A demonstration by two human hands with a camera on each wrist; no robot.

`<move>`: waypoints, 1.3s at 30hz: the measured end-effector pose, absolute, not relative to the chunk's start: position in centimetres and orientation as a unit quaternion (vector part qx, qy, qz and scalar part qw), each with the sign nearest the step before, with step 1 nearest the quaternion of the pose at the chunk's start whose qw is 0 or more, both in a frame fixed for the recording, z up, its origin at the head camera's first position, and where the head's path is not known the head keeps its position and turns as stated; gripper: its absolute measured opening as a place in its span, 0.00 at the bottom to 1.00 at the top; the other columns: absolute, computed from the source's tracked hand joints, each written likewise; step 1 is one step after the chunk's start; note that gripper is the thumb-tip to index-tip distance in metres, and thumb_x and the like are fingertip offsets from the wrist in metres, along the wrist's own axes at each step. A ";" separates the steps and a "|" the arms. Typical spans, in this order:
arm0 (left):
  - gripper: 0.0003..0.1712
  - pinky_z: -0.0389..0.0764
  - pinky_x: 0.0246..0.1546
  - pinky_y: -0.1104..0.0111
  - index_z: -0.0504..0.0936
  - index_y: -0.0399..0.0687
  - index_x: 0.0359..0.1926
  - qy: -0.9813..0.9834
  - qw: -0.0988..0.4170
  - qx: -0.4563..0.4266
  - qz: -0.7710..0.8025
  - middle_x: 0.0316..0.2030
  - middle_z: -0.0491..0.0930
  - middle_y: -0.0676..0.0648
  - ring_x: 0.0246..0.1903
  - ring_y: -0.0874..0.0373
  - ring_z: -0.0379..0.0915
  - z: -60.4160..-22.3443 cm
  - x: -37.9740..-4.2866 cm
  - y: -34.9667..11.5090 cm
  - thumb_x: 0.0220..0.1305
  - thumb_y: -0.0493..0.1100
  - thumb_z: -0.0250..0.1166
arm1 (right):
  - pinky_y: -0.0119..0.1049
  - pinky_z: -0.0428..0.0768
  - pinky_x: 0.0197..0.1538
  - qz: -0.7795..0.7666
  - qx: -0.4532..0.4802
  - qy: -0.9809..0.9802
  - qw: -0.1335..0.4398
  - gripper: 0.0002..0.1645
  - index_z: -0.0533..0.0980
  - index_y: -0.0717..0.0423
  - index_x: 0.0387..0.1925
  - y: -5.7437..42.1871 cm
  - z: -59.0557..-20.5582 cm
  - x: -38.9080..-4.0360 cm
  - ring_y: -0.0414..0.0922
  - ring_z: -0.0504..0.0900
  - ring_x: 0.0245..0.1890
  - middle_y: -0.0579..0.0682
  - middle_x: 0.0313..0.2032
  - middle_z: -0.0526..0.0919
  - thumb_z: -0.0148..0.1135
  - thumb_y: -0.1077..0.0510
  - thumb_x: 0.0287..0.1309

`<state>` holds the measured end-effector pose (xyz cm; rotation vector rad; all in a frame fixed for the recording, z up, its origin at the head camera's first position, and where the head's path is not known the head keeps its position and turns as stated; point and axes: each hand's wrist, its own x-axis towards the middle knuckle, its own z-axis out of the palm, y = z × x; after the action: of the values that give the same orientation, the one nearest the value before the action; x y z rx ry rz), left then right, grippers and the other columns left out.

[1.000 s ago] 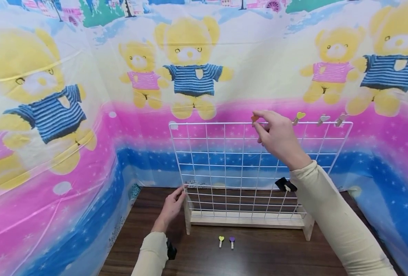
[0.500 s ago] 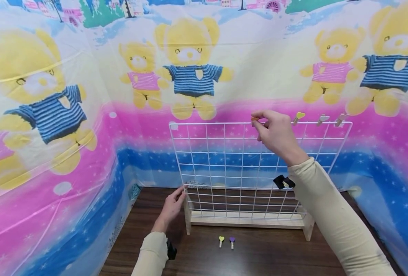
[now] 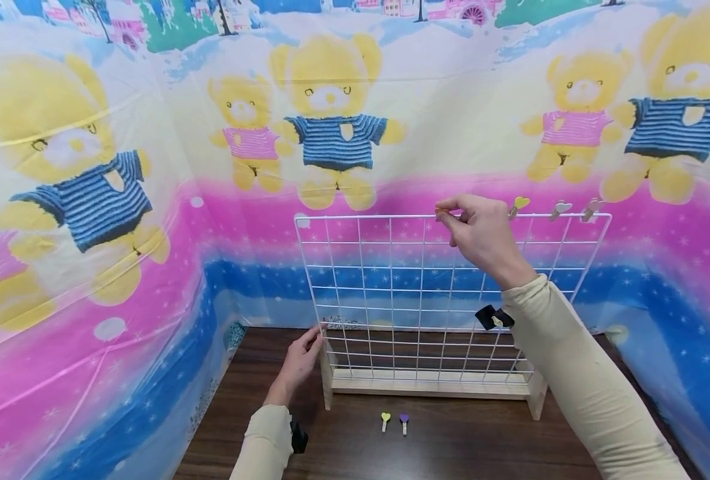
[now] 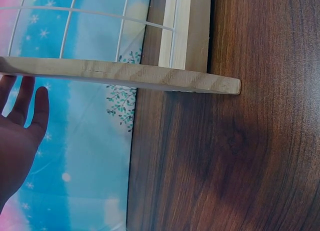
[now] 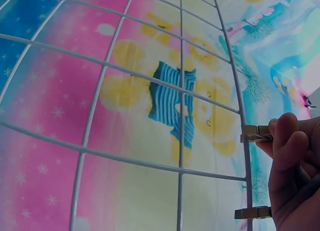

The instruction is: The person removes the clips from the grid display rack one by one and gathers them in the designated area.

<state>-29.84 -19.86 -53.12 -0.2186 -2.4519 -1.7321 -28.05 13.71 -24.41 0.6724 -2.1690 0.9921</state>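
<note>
At the top wire of the white grid rack (image 3: 391,267), my right hand (image 3: 479,230) pinches an orange clothespin (image 3: 441,211) between thumb and fingers. In the right wrist view the wooden tip of this clothespin (image 5: 255,133) meets the top wire, and a second clothespin (image 5: 252,212) sits on the same wire. My fingers cover most of the orange part. My left hand (image 3: 297,361) rests with extended fingers against the rack's left wooden upright (image 4: 150,76); its fingertips (image 4: 41,98) go partly out of sight behind the wood.
Along the top wire to the right sit a yellow heart clothespin (image 3: 519,205), a pale heart one (image 3: 561,209) and a brownish one (image 3: 592,209). A yellow heart clothespin (image 3: 385,421) and a purple one (image 3: 404,424) lie on the brown table (image 3: 451,443). Bear-print cloth (image 3: 463,113) hangs behind.
The orange heart has tipped, showing less of its face as my right fingers turn it at the top wire. The left hand stays in place on the upright.
</note>
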 end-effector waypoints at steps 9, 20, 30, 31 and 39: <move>0.21 0.71 0.52 0.51 0.72 0.48 0.64 -0.812 0.073 -0.082 -0.573 0.62 0.70 0.44 0.58 0.47 0.67 -53.1 -29.8 -19.9 0.73 0.42 0.51 | 0.29 0.64 0.12 0.406 0.264 -0.809 0.334 0.08 0.83 0.58 0.39 14.0 -24.3 -27.0 0.42 0.74 0.11 0.49 0.24 0.84 0.65 0.60 0.58; 0.21 0.71 0.52 0.52 0.71 0.45 0.64 -0.811 0.081 -0.084 -0.573 0.61 0.70 0.41 0.56 0.47 0.68 -53.2 -29.9 -19.9 0.73 0.42 0.51 | 0.30 0.60 0.11 0.384 0.271 -0.825 0.312 0.10 0.82 0.57 0.42 15.0 -27.5 -25.4 0.36 0.72 0.11 0.46 0.23 0.83 0.65 0.58 0.58; 0.21 0.73 0.50 0.53 0.72 0.44 0.63 -0.818 0.083 -0.085 -0.563 0.61 0.70 0.40 0.56 0.47 0.68 -53.1 -29.8 -19.9 0.73 0.41 0.51 | 0.32 0.59 0.11 0.362 0.268 -0.856 0.252 0.12 0.82 0.54 0.45 15.3 -32.3 -24.3 0.35 0.69 0.11 0.41 0.15 0.76 0.64 0.59 0.59; 0.21 0.72 0.51 0.52 0.72 0.45 0.63 -0.816 0.081 -0.083 -0.566 0.61 0.70 0.40 0.56 0.46 0.68 -53.0 -29.7 -19.8 0.73 0.41 0.51 | 0.32 0.59 0.11 0.360 0.266 -0.860 0.243 0.12 0.82 0.54 0.45 15.3 -32.8 -24.2 0.36 0.69 0.11 0.41 0.14 0.75 0.64 0.59 0.59; 0.21 0.69 0.53 0.49 0.72 0.47 0.64 -0.811 0.073 -0.077 -0.576 0.63 0.68 0.40 0.59 0.45 0.65 -53.0 -29.8 -19.8 0.72 0.41 0.51 | 0.32 0.63 0.12 0.345 0.254 -0.882 0.198 0.11 0.82 0.52 0.44 15.6 -37.5 -24.3 0.35 0.66 0.10 0.37 0.15 0.74 0.64 0.59 0.59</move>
<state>-29.81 -19.76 -53.00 -0.2319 -2.4344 -1.7284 -24.27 15.56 -37.55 0.7121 -2.4668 0.9650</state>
